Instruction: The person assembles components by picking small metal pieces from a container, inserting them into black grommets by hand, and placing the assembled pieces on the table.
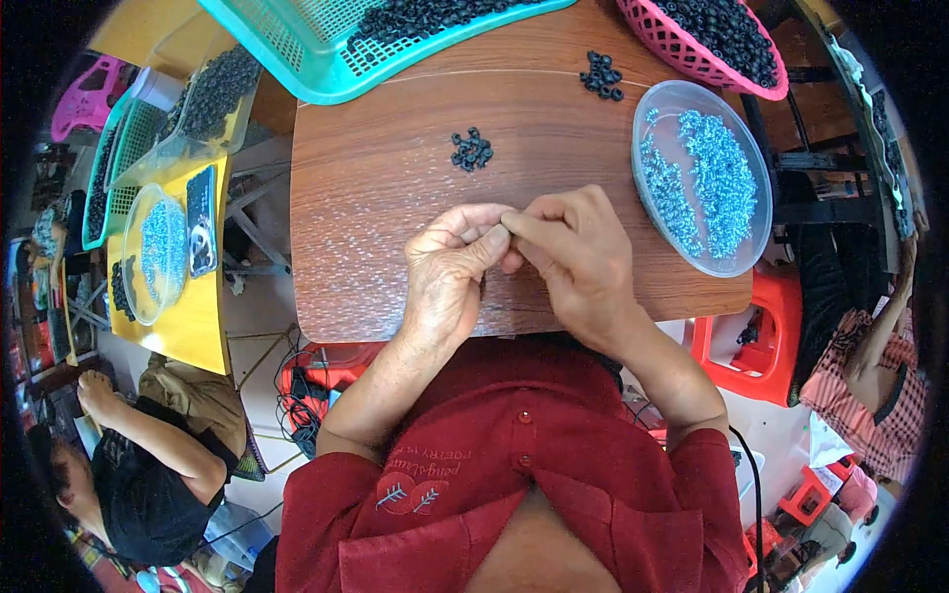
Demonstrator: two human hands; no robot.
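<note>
Black pieces (472, 149), small and piled, no long axis, lie on the tabletop (366, 198) just beyond our left hand (445, 272) and right hand (588, 252), nearer the left. Both hands pinch, fingertips meeting; whatever is gripped, we cannot make out. Rightward, a clear tub (682, 97) holds blue bits (725, 183). Farther beyond: pink basket (672, 49) on the right, turquoise tray (282, 49) leftward, both bearing black pieces.

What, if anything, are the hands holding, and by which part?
It cannot be told: the left hand and right hand meet, hiding anything pinched between them.
</note>
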